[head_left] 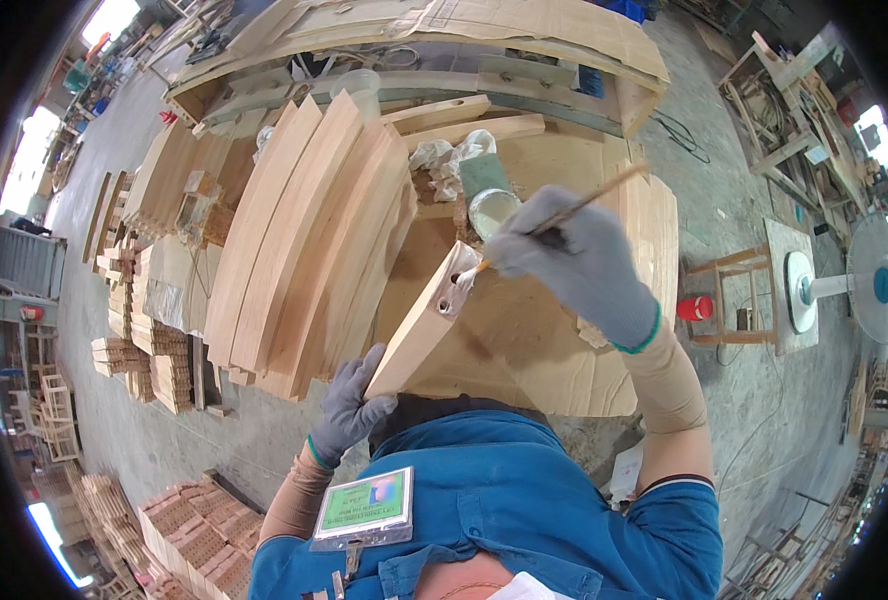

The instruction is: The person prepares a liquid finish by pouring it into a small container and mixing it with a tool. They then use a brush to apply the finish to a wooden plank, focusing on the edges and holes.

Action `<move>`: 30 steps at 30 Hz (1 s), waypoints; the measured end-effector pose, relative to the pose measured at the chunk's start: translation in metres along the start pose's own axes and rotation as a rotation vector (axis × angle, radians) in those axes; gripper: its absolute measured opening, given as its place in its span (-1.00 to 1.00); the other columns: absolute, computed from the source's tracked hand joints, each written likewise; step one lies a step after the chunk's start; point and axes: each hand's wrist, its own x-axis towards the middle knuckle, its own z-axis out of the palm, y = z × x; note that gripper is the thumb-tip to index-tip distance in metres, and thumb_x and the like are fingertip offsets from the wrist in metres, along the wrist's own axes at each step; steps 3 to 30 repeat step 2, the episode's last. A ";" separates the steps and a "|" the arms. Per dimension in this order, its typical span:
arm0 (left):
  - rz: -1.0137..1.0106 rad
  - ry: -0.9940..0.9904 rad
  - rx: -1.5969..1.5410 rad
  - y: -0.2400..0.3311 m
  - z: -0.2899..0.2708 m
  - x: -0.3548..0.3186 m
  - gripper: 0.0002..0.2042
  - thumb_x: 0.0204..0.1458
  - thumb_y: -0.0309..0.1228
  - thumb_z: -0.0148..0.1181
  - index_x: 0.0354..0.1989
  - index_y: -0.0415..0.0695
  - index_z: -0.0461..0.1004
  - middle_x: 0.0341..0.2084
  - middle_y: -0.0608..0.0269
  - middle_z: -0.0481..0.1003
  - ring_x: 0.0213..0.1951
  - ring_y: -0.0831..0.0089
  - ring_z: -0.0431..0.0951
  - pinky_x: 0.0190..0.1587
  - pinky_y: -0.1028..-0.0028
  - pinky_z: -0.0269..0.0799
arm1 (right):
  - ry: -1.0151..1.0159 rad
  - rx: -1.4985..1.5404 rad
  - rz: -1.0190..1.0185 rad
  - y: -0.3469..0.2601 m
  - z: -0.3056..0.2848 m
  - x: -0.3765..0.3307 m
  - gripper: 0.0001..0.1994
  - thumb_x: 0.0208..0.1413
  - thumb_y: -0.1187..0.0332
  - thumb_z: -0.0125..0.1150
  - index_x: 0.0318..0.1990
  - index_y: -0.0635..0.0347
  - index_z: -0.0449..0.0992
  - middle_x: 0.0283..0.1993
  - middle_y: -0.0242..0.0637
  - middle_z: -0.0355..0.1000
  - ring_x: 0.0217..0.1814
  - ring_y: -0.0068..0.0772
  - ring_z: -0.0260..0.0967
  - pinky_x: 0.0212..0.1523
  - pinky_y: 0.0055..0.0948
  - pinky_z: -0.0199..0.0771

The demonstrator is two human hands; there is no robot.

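Cardboard-topped bench (524, 350): right hand (574, 262) brushes (564, 215) board (422, 322) end; left hand (349, 408) steadies.

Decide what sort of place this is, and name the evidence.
Most likely a woodworking or furniture workshop. A stack of curved wooden boards lies on the bench, piles of small cut wooden pieces stand on the concrete floor, and the right hand brushes a wooden piece's end.

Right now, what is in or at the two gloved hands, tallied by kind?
Grey gloved hands: 2, left hand and right hand
Wooden piece held by the left hand: 1
Thin brush held by the right hand: 1
Open glue tub just beyond the brush: 1
Total: 5
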 end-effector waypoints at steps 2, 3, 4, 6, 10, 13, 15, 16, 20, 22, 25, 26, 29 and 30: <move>0.006 -0.022 0.029 -0.001 0.001 -0.001 -0.24 -0.03 0.09 0.12 0.21 -0.26 0.19 -0.24 -0.01 0.40 -0.18 0.20 0.39 -0.07 0.33 0.27 | -0.156 -0.124 -0.041 0.009 0.001 0.003 -0.93 0.05 0.58 0.16 -0.35 0.26 0.40 -0.40 -0.28 0.46 -0.39 -0.56 0.41 -0.36 -0.63 0.42; 0.006 -0.022 0.029 -0.001 0.001 -0.001 -0.24 -0.03 0.09 0.12 0.21 -0.26 0.19 -0.24 -0.01 0.40 -0.18 0.20 0.39 -0.07 0.33 0.27 | -0.156 -0.124 -0.041 0.009 0.001 0.003 -0.93 0.05 0.58 0.16 -0.35 0.26 0.40 -0.40 -0.28 0.46 -0.39 -0.56 0.41 -0.36 -0.63 0.42; 0.006 -0.022 0.029 -0.001 0.001 -0.001 -0.24 -0.03 0.09 0.12 0.21 -0.26 0.19 -0.24 -0.01 0.40 -0.18 0.20 0.39 -0.07 0.33 0.27 | -0.156 -0.124 -0.041 0.009 0.001 0.003 -0.93 0.05 0.58 0.16 -0.35 0.26 0.40 -0.40 -0.28 0.46 -0.39 -0.56 0.41 -0.36 -0.63 0.42; 0.006 -0.022 0.029 -0.001 0.001 -0.001 -0.24 -0.03 0.09 0.12 0.21 -0.26 0.19 -0.24 -0.01 0.40 -0.18 0.20 0.39 -0.07 0.33 0.27 | -0.156 -0.124 -0.041 0.009 0.001 0.003 -0.93 0.05 0.58 0.16 -0.35 0.26 0.40 -0.40 -0.28 0.46 -0.39 -0.56 0.41 -0.36 -0.63 0.42; 0.006 -0.022 0.029 -0.001 0.001 -0.001 -0.24 -0.03 0.09 0.12 0.21 -0.26 0.19 -0.24 -0.01 0.40 -0.18 0.20 0.39 -0.07 0.33 0.27 | -0.156 -0.124 -0.041 0.009 0.001 0.003 -0.93 0.05 0.58 0.16 -0.35 0.26 0.40 -0.40 -0.28 0.46 -0.39 -0.56 0.41 -0.36 -0.63 0.42; 0.006 -0.022 0.029 -0.001 0.001 -0.001 -0.24 -0.03 0.09 0.12 0.21 -0.26 0.19 -0.24 -0.01 0.40 -0.18 0.20 0.39 -0.07 0.33 0.27 | -0.156 -0.124 -0.041 0.009 0.001 0.003 -0.93 0.05 0.58 0.16 -0.35 0.26 0.40 -0.40 -0.28 0.46 -0.39 -0.56 0.41 -0.36 -0.63 0.42; 0.006 -0.022 0.029 -0.001 0.001 -0.001 -0.24 -0.03 0.09 0.12 0.21 -0.26 0.19 -0.24 -0.01 0.40 -0.18 0.20 0.39 -0.07 0.33 0.27 | -0.156 -0.124 -0.041 0.009 0.001 0.003 -0.93 0.05 0.58 0.16 -0.35 0.26 0.40 -0.40 -0.28 0.46 -0.39 -0.56 0.41 -0.36 -0.63 0.42; 0.006 -0.022 0.029 -0.001 0.001 -0.001 -0.24 -0.03 0.09 0.12 0.21 -0.26 0.19 -0.24 -0.01 0.40 -0.18 0.20 0.39 -0.07 0.33 0.27 | -0.156 -0.124 -0.041 0.009 0.001 0.003 -0.93 0.05 0.58 0.16 -0.35 0.26 0.40 -0.40 -0.28 0.46 -0.39 -0.56 0.41 -0.36 -0.63 0.42; 0.006 -0.022 0.029 -0.001 0.001 -0.001 -0.24 -0.03 0.09 0.12 0.21 -0.26 0.19 -0.24 -0.01 0.40 -0.18 0.20 0.39 -0.07 0.33 0.27 | -0.156 -0.124 -0.041 0.009 0.001 0.003 -0.93 0.05 0.58 0.16 -0.35 0.26 0.40 -0.40 -0.28 0.46 -0.39 -0.56 0.41 -0.36 -0.63 0.42; 0.006 -0.022 0.029 -0.001 0.001 -0.001 -0.24 -0.03 0.09 0.12 0.21 -0.26 0.19 -0.24 -0.01 0.40 -0.18 0.20 0.39 -0.07 0.33 0.27 | -0.156 -0.124 -0.041 0.009 0.001 0.003 -0.93 0.05 0.58 0.16 -0.35 0.26 0.40 -0.40 -0.28 0.46 -0.39 -0.56 0.41 -0.36 -0.63 0.42; 0.006 -0.022 0.029 -0.001 0.001 -0.001 -0.24 -0.03 0.09 0.12 0.21 -0.26 0.19 -0.24 -0.01 0.40 -0.18 0.20 0.39 -0.07 0.33 0.27 | -0.156 -0.124 -0.041 0.009 0.001 0.003 -0.93 0.05 0.58 0.16 -0.35 0.26 0.40 -0.40 -0.28 0.46 -0.39 -0.56 0.41 -0.36 -0.63 0.42; 0.006 -0.022 0.029 -0.001 0.001 -0.001 -0.24 -0.03 0.09 0.12 0.21 -0.26 0.19 -0.24 -0.01 0.40 -0.18 0.20 0.39 -0.07 0.33 0.27 | -0.156 -0.124 -0.041 0.009 0.001 0.003 -0.93 0.05 0.58 0.16 -0.35 0.26 0.40 -0.40 -0.28 0.46 -0.39 -0.56 0.41 -0.36 -0.63 0.42; 0.006 -0.022 0.029 -0.001 0.001 -0.001 -0.24 -0.03 0.09 0.12 0.21 -0.26 0.19 -0.24 -0.01 0.40 -0.18 0.20 0.39 -0.07 0.33 0.27 | -0.156 -0.124 -0.041 0.009 0.001 0.003 -0.93 0.05 0.58 0.16 -0.35 0.26 0.40 -0.40 -0.28 0.46 -0.39 -0.56 0.41 -0.36 -0.63 0.42; 0.006 -0.022 0.029 -0.001 0.001 -0.001 -0.24 -0.03 0.09 0.12 0.21 -0.26 0.19 -0.24 -0.01 0.40 -0.18 0.20 0.39 -0.07 0.33 0.27 | -0.156 -0.124 -0.041 0.009 0.001 0.003 -0.93 0.05 0.58 0.16 -0.35 0.26 0.40 -0.40 -0.28 0.46 -0.39 -0.56 0.41 -0.36 -0.63 0.42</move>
